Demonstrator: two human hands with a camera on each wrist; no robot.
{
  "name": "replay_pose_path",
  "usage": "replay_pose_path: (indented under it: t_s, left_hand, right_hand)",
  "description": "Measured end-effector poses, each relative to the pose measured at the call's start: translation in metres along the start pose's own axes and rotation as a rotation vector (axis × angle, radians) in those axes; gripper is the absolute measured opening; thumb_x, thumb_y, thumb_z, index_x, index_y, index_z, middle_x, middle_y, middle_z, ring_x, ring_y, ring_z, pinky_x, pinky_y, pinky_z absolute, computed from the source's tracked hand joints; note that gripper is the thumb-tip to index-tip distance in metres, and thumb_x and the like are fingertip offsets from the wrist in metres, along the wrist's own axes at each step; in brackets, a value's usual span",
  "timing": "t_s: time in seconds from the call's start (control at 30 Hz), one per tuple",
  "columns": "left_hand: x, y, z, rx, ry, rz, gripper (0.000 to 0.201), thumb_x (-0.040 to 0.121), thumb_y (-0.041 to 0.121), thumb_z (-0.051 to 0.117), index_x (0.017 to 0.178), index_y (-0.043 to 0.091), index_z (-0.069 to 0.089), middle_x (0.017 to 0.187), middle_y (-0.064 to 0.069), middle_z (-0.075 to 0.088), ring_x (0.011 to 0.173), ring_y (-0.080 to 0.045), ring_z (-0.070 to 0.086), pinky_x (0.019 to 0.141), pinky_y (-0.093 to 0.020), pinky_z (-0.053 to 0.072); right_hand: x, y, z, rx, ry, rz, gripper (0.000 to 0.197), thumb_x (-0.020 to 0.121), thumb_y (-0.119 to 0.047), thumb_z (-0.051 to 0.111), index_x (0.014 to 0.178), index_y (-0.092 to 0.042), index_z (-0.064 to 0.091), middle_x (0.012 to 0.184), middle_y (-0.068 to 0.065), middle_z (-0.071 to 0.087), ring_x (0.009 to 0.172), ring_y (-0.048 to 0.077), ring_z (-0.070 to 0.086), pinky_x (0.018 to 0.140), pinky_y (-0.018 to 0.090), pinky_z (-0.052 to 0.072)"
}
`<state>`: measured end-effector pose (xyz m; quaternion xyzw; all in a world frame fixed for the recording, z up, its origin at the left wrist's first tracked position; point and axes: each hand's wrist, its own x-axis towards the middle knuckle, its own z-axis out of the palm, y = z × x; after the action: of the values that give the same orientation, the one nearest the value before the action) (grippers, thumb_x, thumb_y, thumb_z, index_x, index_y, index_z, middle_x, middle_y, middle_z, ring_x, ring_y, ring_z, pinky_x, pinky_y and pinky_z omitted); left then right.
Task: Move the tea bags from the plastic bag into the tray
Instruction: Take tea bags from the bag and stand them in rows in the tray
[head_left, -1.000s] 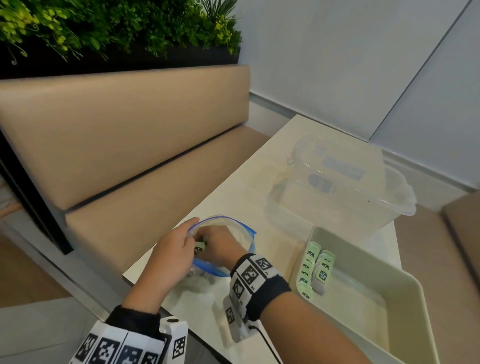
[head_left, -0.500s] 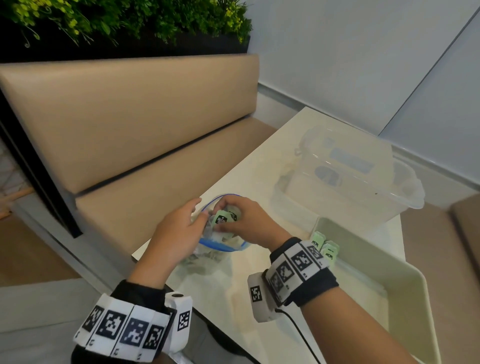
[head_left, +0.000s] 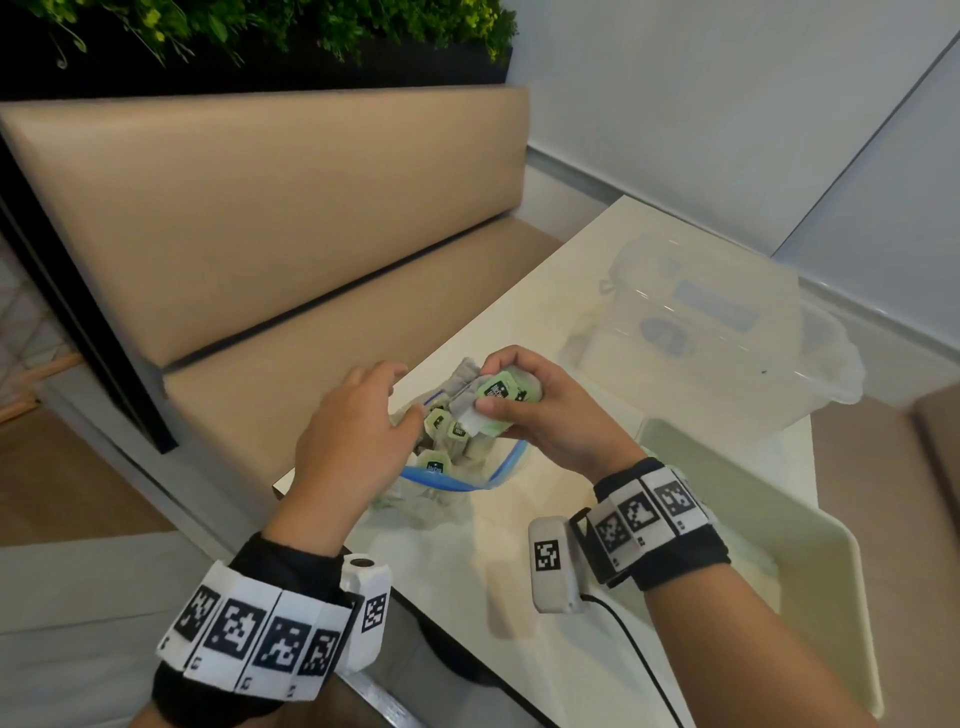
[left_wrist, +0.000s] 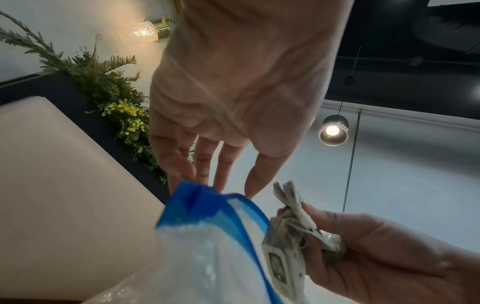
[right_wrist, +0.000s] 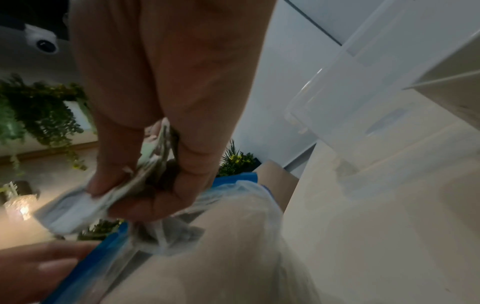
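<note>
A clear plastic bag (head_left: 441, 499) with a blue zip rim lies open on the white table (head_left: 545, 322). Several tea bags (head_left: 435, 462) with green tags show in its mouth. My right hand (head_left: 488, 387) grips a bunch of tea bags (head_left: 511, 392) just above the bag's mouth. My left hand (head_left: 387, 402) is at the bag's left rim, fingers straight, tips touching the blue rim (left_wrist: 207, 201). In the right wrist view the bunch (right_wrist: 78, 205) sticks out below my curled fingers. The pale green tray (head_left: 841, 545) stands to the right; my right wrist hides its near-left corner.
A clear plastic box (head_left: 727, 332) stands on the table behind the tray. A beige bench (head_left: 260, 234) runs along the table's left side, with plants (head_left: 260, 31) above it. The table's near edge is just below my wrists.
My right hand has come up out of the bag with a bunch of tea bags. The left hand has stayed at the bag's rim, its fingers now straighter.
</note>
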<state>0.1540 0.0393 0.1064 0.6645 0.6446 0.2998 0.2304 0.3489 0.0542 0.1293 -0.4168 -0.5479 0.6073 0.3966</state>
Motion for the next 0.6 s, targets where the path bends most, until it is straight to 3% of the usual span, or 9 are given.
replay_pose_path:
  t_s: [0.17, 0.3, 0.4, 0.43, 0.5, 0.53, 0.6]
  left_hand:
    - [0.000, 0.004, 0.003, -0.080, 0.026, 0.065, 0.041, 0.085, 0.027, 0.064, 0.125, 0.026, 0.054, 0.105, 0.005, 0.050, 0.083, -0.017, 0.049, 0.072, -0.028, 0.035]
    - [-0.003, 0.009, 0.002, -0.099, 0.025, 0.079, 0.039, 0.084, 0.029, 0.065, 0.122, 0.027, 0.055, 0.106, 0.005, 0.052, 0.090, -0.018, 0.054, 0.072, -0.028, 0.036]
    - [-0.008, 0.019, -0.005, -0.192, 0.110, 0.123, 0.030, 0.087, 0.031, 0.061, 0.117, 0.027, 0.058, 0.104, 0.009, 0.051, 0.095, -0.013, 0.052, 0.073, -0.024, 0.036]
    - [-0.009, 0.026, -0.009, -0.311, 0.110, 0.125, 0.027, 0.088, 0.035, 0.060, 0.115, 0.029, 0.058, 0.104, 0.012, 0.053, 0.097, -0.010, 0.053, 0.071, -0.020, 0.039]
    - [-0.014, 0.045, -0.018, -0.694, -0.016, 0.066, 0.033, 0.082, 0.052, 0.060, 0.111, 0.036, 0.057, 0.111, 0.019, 0.056, 0.105, -0.004, 0.055, 0.070, -0.009, 0.045]
    - [-0.016, 0.055, -0.020, -0.900, -0.104, 0.034, 0.046, 0.072, 0.063, 0.062, 0.111, 0.040, 0.057, 0.117, 0.021, 0.057, 0.111, 0.000, 0.054, 0.077, -0.010, 0.047]
    - [-0.018, 0.071, -0.015, -1.184, -0.274, -0.018, 0.076, 0.049, 0.074, 0.070, 0.116, 0.043, 0.055, 0.127, 0.016, 0.058, 0.120, -0.002, 0.052, 0.097, -0.025, 0.044]
  right_hand:
    - [-0.001, -0.014, -0.004, 0.181, 0.020, -0.004, 0.021, 0.076, -0.001, 0.062, 0.089, -0.015, 0.053, 0.089, 0.005, 0.061, 0.080, 0.019, 0.065, 0.065, 0.029, 0.057]
    - [-0.002, -0.023, -0.008, 0.165, 0.021, -0.030, 0.020, 0.076, -0.002, 0.062, 0.089, -0.015, 0.054, 0.090, 0.005, 0.061, 0.078, 0.017, 0.065, 0.065, 0.028, 0.057]
    - [-0.007, -0.035, -0.011, 0.173, 0.028, -0.049, 0.021, 0.074, -0.005, 0.066, 0.088, -0.016, 0.055, 0.089, 0.004, 0.063, 0.078, 0.016, 0.065, 0.065, 0.028, 0.057]
    - [-0.009, -0.041, -0.012, 0.172, 0.033, -0.054, 0.022, 0.071, -0.007, 0.067, 0.087, -0.017, 0.056, 0.088, 0.003, 0.064, 0.078, 0.016, 0.065, 0.065, 0.028, 0.057]
    - [-0.018, -0.059, -0.015, 0.159, 0.031, -0.062, 0.022, 0.068, -0.008, 0.067, 0.086, -0.017, 0.056, 0.085, 0.003, 0.065, 0.075, 0.016, 0.065, 0.062, 0.026, 0.057]
    - [-0.024, -0.069, -0.016, 0.143, 0.024, -0.062, 0.021, 0.069, -0.008, 0.066, 0.086, -0.016, 0.056, 0.083, 0.002, 0.065, 0.073, 0.015, 0.065, 0.060, 0.025, 0.056]
    - [-0.036, -0.085, -0.016, 0.102, -0.003, -0.049, 0.020, 0.072, -0.005, 0.062, 0.088, -0.015, 0.055, 0.080, 0.000, 0.065, 0.070, 0.013, 0.064, 0.059, 0.023, 0.055]
